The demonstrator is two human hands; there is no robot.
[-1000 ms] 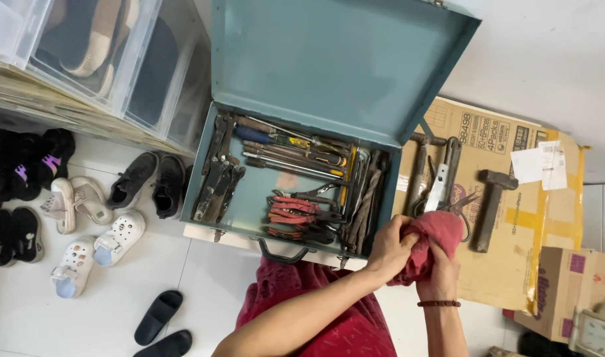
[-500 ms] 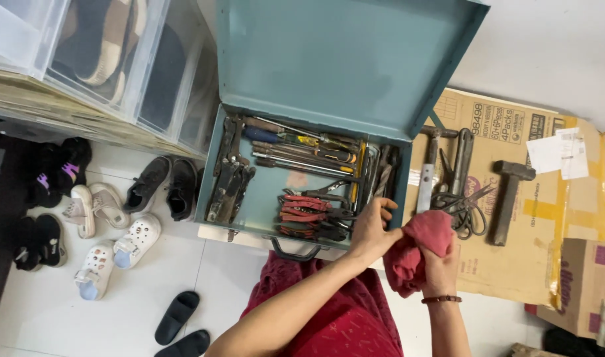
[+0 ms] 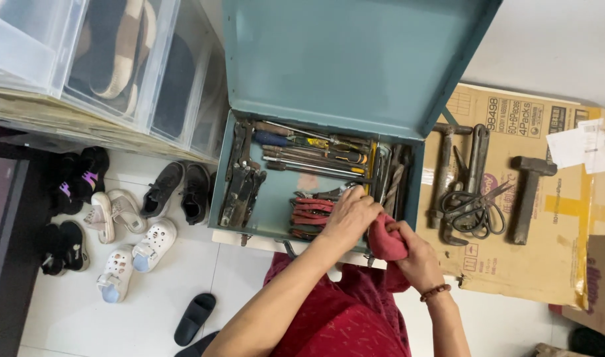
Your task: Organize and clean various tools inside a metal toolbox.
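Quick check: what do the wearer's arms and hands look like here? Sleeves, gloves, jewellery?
Both forearms are bare, no sleeves in view, and the hands are ungloved. The right hand has a brown beaded bracelet at the wrist. The left hand shows no ring, watch or band. A dark red garment shows below.

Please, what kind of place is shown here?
Probably a home entryway or hallway: shoes lie on a tiled floor beside clear shoe boxes, with a blue metal toolbox open on the floor.

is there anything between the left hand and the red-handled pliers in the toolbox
Nothing visible. The left hand is already down inside the open blue-green toolbox, resting right over the red-handled pliers with no tool or lid between them. The right hand holds a red cloth off to the side, at the toolbox's front edge.
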